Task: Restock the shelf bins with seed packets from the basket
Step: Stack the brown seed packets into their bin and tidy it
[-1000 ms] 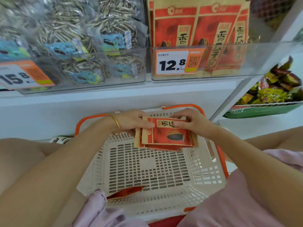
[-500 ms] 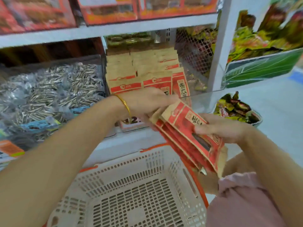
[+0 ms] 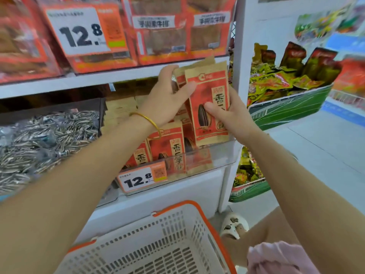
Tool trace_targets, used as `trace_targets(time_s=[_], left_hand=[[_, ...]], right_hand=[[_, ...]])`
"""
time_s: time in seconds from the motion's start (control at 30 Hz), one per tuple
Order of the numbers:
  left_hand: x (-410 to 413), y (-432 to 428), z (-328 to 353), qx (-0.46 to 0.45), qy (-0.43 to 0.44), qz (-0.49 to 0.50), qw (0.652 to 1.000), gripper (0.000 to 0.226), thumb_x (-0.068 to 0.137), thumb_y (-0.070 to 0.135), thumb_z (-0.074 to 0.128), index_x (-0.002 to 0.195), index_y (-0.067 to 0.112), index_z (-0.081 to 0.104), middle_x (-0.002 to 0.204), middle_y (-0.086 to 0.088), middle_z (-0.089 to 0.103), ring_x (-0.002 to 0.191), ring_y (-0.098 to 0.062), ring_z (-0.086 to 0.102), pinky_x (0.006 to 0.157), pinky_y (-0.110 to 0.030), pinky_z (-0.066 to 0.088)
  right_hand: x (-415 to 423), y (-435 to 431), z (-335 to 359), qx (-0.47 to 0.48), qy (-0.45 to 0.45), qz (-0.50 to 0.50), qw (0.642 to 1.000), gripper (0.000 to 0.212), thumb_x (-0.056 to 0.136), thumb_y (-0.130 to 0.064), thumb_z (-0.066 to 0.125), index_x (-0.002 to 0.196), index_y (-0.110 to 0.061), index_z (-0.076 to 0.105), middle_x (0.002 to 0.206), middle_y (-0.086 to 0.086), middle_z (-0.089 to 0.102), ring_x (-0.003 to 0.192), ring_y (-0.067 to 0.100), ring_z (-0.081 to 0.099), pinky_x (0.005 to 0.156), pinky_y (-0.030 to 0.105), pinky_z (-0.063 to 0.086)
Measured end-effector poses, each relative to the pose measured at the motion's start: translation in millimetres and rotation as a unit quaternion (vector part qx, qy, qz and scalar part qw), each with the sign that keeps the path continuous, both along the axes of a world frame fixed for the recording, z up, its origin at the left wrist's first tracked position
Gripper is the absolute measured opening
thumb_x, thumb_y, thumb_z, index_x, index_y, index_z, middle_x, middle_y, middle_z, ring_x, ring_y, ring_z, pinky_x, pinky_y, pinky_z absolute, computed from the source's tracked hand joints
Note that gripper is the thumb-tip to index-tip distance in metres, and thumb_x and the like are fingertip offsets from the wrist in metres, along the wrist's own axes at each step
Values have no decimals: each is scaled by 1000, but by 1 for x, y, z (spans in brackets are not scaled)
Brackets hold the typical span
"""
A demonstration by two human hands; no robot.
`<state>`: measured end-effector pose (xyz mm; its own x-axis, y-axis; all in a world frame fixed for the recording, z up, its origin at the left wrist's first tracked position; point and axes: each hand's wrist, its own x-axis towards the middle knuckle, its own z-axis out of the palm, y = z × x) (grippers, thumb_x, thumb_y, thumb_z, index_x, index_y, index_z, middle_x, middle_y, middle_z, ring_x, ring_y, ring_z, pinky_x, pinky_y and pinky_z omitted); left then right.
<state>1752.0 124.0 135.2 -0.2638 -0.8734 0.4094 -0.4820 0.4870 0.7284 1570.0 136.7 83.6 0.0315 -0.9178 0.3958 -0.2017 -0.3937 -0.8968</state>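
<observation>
Shop shelving fills the view, white boards loaded with snack bags; both hands are up at the middle shelf. Left hand (image 3: 166, 99) grips the top of a small stack of seed packets (image 3: 209, 99), thumb across the front, fingers curled behind; right hand (image 3: 231, 113) pinches the same stack lower down, thumb pressed by the printed seed; so neither hand is free. The stack stands upright, its bottom edge right at the front lip of the clear bin (image 3: 217, 155) beneath the hands; whether it touches that lip I cannot tell.

Below the left wrist, shelved packets (image 3: 167, 143) of the same kind already stand in rows; the space under the held stack looks open, so I'd say that is where this lot is headed. A price tag (image 3: 142, 179) hangs on the bin front, below the left forearm; bags of loose striped seeds (image 3: 49, 139) lie well off to the left of the left arm.

Down between the forearms sits the basket (image 3: 197, 206); the part in shot shows bare white mesh and no packets, but its near end is cut off, so I cannot call it emptied. My read: restocking is far along, the bin largely filled; what remains is lowering this stack in, squaring it up, and checking the hidden end of the basket.
</observation>
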Motion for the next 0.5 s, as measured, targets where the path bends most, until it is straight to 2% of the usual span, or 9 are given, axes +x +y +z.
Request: trace_targets(time_s=[0.1,0.17,0.27,0.33,0.37,0.43,0.5], left_hand=[[-1,-1,-6,-11,-82,24,996,54,90,33,58,134,15,32,108,6,53,94,-12,58,76,-24,45],[0,-4,-12,-2,-156,55,986,51,91,31,56,134,12,35,106,3,51,92,-13,56,72,-23,41],[-1,-12,-17,-19,-239,79,968,47,90,33,55,130,11,45,119,-6,57,109,-24,54,89,-32,43],[-2,-19,-16,-35,-306,93,947,42,90,38,53,124,13,52,120,-7,57,116,-27,48,98,-36,35],[-2,-22,-15,-38,-347,100,932,43,89,43,51,122,16,54,120,-6,57,118,-28,46,99,-37,31],[0,-28,-15,-27,-402,118,907,48,84,56,47,117,23,57,118,-5,56,116,-29,44,98,-40,33],[2,-30,-13,12,-423,125,897,55,77,63,41,116,28,58,116,-5,55,115,-31,43,99,-45,36]], right_hand=[[4,-7,-13,33,41,14,998,32,84,-32,67,111,-29,50,105,-5,66,94,7,66,80,27,54],[7,-11,-18,90,86,38,991,26,83,-33,67,106,-31,54,99,-11,67,85,0,67,74,22,53],[7,-16,-17,168,105,73,977,47,77,-43,68,117,-20,59,104,-2,71,90,11,70,81,31,55],[6,-19,-13,225,108,116,961,55,74,-44,68,122,-21,56,111,0,70,98,17,68,85,33,54],[5,-19,-10,251,122,139,950,50,77,-40,69,122,-23,56,112,-2,69,99,15,67,82,29,54],[5,-22,-4,291,157,182,926,39,83,-25,68,120,-28,55,114,-6,67,101,9,64,80,24,51],[4,-26,-5,312,169,196,914,42,83,-15,69,123,-23,56,116,-2,67,106,14,63,88,30,50]])
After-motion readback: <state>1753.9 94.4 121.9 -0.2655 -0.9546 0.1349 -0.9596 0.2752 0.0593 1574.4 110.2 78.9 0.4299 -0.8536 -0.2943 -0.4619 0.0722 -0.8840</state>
